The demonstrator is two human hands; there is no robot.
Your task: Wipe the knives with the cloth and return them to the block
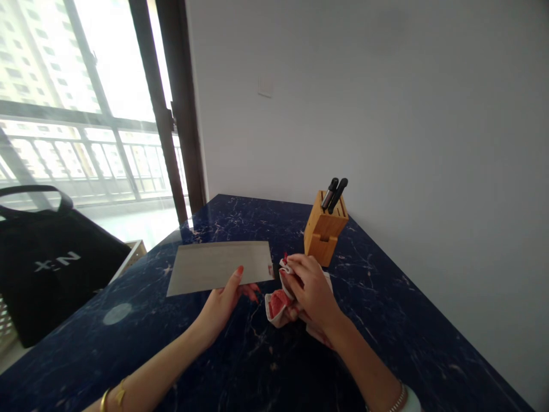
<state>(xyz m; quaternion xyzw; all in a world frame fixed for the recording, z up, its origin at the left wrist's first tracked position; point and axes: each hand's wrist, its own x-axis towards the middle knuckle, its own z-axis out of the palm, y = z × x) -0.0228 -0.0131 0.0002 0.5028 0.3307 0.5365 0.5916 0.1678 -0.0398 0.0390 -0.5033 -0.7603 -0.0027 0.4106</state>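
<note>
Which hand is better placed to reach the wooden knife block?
Likely the right hand: it is beside the light wooden knife block, though holding a white-and-red cloth. The left hand, on the flat grey blade, is farther.

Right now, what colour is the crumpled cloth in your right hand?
Crumpled cloth: white with red patches, clearest in the head view.

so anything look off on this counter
The white cloth bunched in the right hand has red patches, maybe stains or a print; I cannot tell which. The left hand holds a flat grey sheet.
</note>
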